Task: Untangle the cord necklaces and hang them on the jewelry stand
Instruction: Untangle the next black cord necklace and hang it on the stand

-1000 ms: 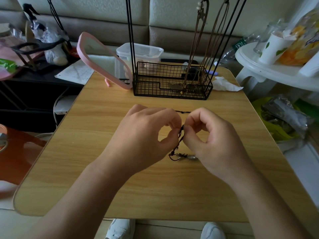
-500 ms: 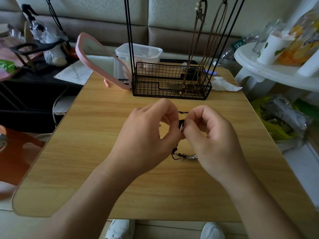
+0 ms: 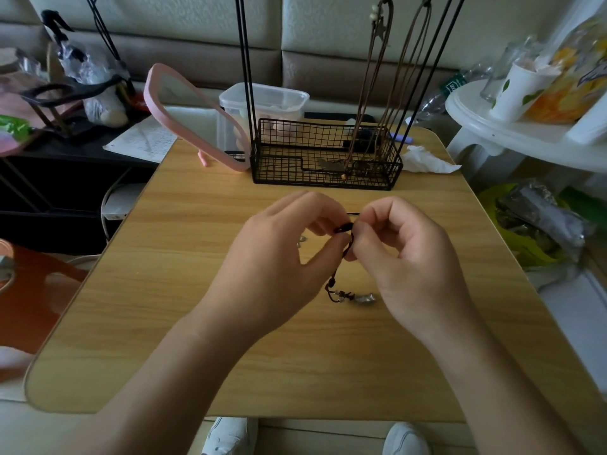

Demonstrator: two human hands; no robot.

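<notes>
A dark cord necklace (image 3: 345, 228) is held just above the middle of the wooden table (image 3: 184, 290). My left hand (image 3: 276, 257) pinches it between thumb and fingers, and my right hand (image 3: 404, 257) pinches it from the other side, fingertips almost touching. The cord hangs down to a small knot with a silver pendant (image 3: 363, 297) that lies on the table. A bit of metal shows behind my left fingers. At the far edge stands the black jewelry stand with a wire basket base (image 3: 325, 156). Brown cord necklaces (image 3: 377, 93) hang from it into the basket.
A pink-framed mirror (image 3: 193, 110) leans left of the stand, with a clear plastic box (image 3: 266, 101) behind. A crumpled tissue (image 3: 427, 160) lies right of the basket. A white side table (image 3: 525, 129) with a paper cup (image 3: 515, 90) stands at the right.
Both hands have lifted the pinched cord slightly higher and farther from me. My left fingers have shifted their hold on the knot. The pendant stays on the table.
</notes>
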